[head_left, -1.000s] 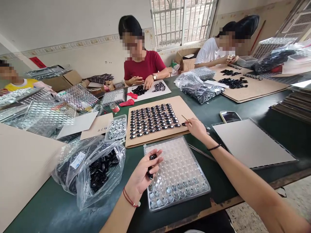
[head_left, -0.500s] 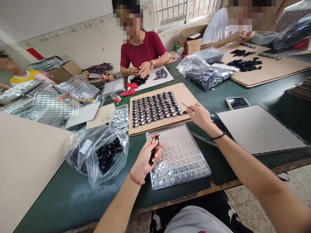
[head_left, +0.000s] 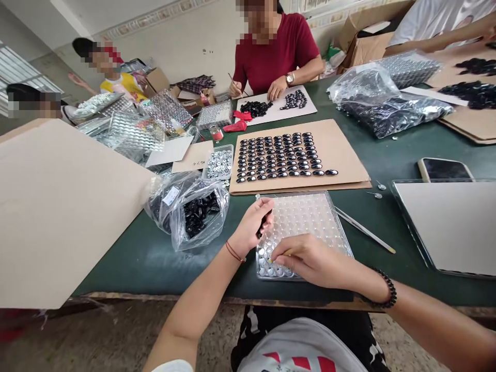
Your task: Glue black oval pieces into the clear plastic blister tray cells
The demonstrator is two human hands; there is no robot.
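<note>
My left hand (head_left: 251,227) is closed round glossy black oval pieces (head_left: 264,223) and hangs over the left edge of a clear plastic tray (head_left: 306,209) with round cells. In my right hand (head_left: 313,258) a thin light-coloured stick (head_left: 289,252) is pinched, its lower end among silvery round pieces (head_left: 262,262) in the tray's near-left cells. Part of the tray is hidden under this hand. Beyond the tray, rows of black oval pieces (head_left: 281,157) with pale shiny tops lie on a brown cardboard sheet (head_left: 344,155). The newest row reaches furthest right, ending in one separate piece (head_left: 331,172).
Left of the tray sit an open plastic bag (head_left: 225,217) of black pieces and a clear box (head_left: 231,155) of silvery pieces. A slim rod (head_left: 366,230), phone (head_left: 445,169) and board-covered tray (head_left: 453,227) lie right. Opposite, a person in red (head_left: 279,51) works.
My right hand has come from the cardboard's right edge down to the tray with the stick. My left hand still grips the black pieces. The view has swung left.
</note>
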